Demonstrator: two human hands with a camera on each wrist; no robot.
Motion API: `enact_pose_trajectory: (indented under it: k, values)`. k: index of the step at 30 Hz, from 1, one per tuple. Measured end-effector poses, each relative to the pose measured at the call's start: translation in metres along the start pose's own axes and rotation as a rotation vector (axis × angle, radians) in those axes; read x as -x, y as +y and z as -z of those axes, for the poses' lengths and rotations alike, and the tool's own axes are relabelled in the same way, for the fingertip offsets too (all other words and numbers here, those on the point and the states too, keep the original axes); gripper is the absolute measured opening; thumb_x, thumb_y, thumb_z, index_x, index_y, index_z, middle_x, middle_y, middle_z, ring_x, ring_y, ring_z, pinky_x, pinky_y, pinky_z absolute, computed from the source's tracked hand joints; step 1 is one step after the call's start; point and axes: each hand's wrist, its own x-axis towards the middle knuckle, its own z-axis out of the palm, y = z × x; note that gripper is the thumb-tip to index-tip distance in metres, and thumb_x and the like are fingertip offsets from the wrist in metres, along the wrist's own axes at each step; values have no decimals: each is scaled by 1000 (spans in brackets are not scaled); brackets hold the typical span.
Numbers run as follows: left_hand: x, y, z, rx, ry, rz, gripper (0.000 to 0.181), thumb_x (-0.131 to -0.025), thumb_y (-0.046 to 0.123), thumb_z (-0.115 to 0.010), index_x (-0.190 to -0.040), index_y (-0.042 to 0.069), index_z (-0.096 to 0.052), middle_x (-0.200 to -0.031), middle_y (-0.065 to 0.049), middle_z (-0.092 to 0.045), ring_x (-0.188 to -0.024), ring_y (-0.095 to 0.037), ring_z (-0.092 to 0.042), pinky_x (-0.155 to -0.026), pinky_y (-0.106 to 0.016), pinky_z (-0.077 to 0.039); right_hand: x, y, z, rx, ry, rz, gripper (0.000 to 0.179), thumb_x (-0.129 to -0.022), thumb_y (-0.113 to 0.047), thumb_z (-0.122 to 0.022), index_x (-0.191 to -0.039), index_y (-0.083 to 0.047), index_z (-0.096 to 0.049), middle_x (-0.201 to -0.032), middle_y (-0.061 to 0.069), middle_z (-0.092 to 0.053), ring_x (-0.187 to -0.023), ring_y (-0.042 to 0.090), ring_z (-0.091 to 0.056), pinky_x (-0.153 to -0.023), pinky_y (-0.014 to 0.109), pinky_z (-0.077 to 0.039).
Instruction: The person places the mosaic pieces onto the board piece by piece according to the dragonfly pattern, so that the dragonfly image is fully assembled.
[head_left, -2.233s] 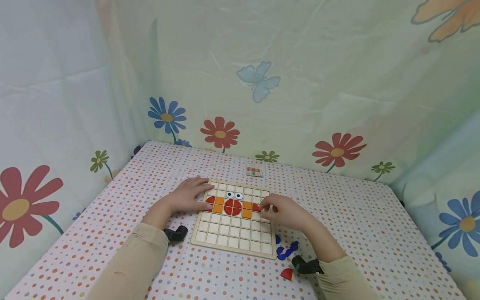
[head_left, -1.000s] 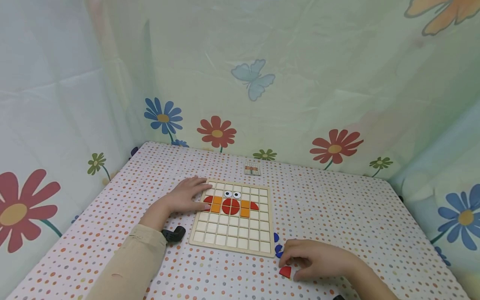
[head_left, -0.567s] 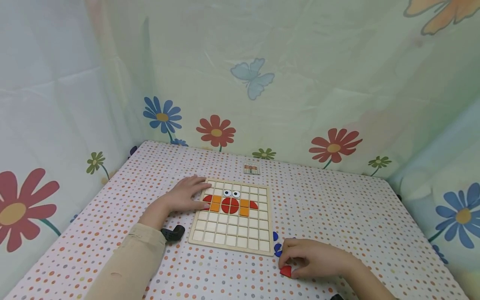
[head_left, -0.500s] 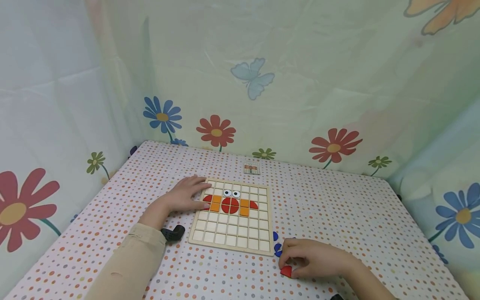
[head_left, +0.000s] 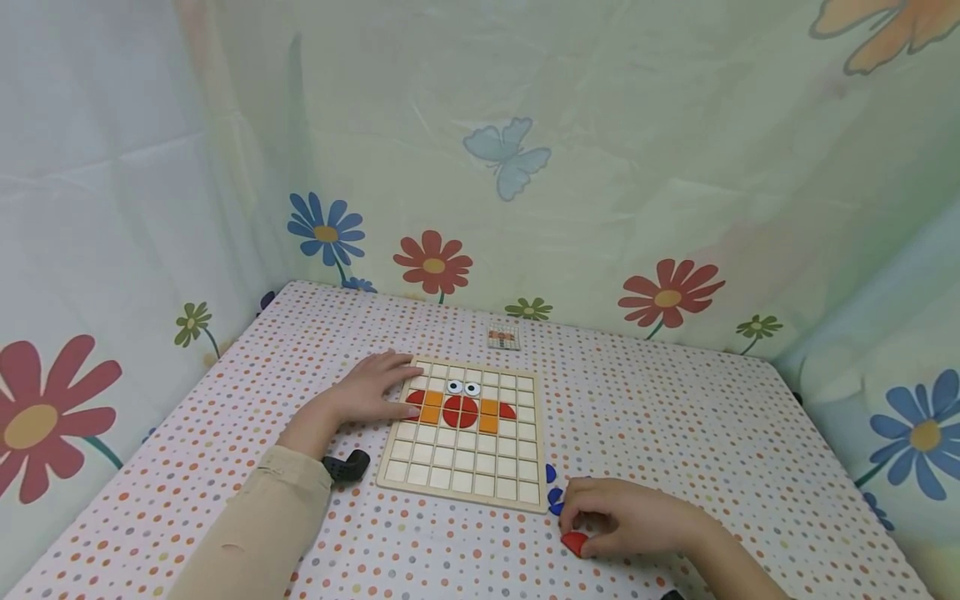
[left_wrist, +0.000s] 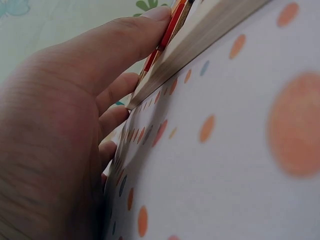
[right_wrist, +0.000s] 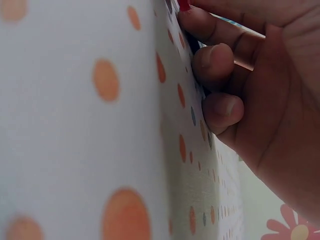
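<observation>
The wooden grid board lies on the dotted tablecloth. Its cells hold red curved tiles, orange square tiles and two eye tiles. My left hand rests along the board's left edge, its thumb on a red tile there, fingers loosely extended. In the left wrist view, the left thumb lies over the board's rim. Right of the board's near corner, my right hand pinches a red quarter-circle tile between thumb and fingers, close to the cloth. Only a bit of that red tile shows in the right wrist view.
Blue curved tiles lie between the board's right edge and my right hand, which partly hides them. A small pattern card lies behind the board. Flower-printed curtains surround the table's back and sides.
My right hand has left the red tile at the board's right side, moved down and right, and now pinches the loose red quarter-circle tile, which has tilted. My left hand stays put.
</observation>
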Motion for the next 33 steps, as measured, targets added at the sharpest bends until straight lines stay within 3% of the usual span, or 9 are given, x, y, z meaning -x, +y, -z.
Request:
enact_pose_trajectory:
  k: [10, 16, 21, 26, 33]
  values:
    - [0, -2, -1, -5, 1, -2, 79, -86, 66, -61, -152, 29, -39, -163, -3, -26, -154, -34, -13, -124, -58, -11, 1, -3, 6, -36, 34, -41, 15, -90, -39, -70, -103, -34, -65, -97, -14, -62, -82, 3, -54, -68, 19, -48]
    - [-1, -4, -2, -13, 6, -17, 78, -87, 64, -61, -152, 29, -39, -163, -3, -26, -154, -34, -13, -124, -57, -11, -3, -9, 19, 36, 121, -96, 15, -91, -42, -69, -103, -35, -65, -93, -13, -59, -72, 0, -49, -60, 18, -46]
    - [-1, -3, -2, -6, 6, -12, 78, -86, 65, -61, -152, 29, -39, -163, -3, -26, -154, -33, -12, -124, -57, -10, -18, -14, 32, 124, 228, -135, 17, -91, -40, -70, -104, -32, -63, -89, -14, -58, -69, 0, -48, -58, 19, -45]
    - [-1, -3, -3, -3, 5, -6, 78, -86, 65, -61, -152, 30, -39, -163, -2, -26, -154, -33, -12, -124, -57, -10, -37, -16, 41, 128, 316, -176, 19, -90, -36, -72, -106, -28, -64, -82, -9, -56, -67, 4, -46, -55, 21, -43]
    - [-2, -4, -3, -7, 6, -4, 79, -86, 66, -61, -152, 30, -40, -163, -2, -26, -153, -34, -14, -124, -57, -11, -66, -17, 47, 156, 399, -226, 14, -91, -28, -73, -103, -26, -66, -87, -10, -59, -67, 10, -48, -57, 23, -43]
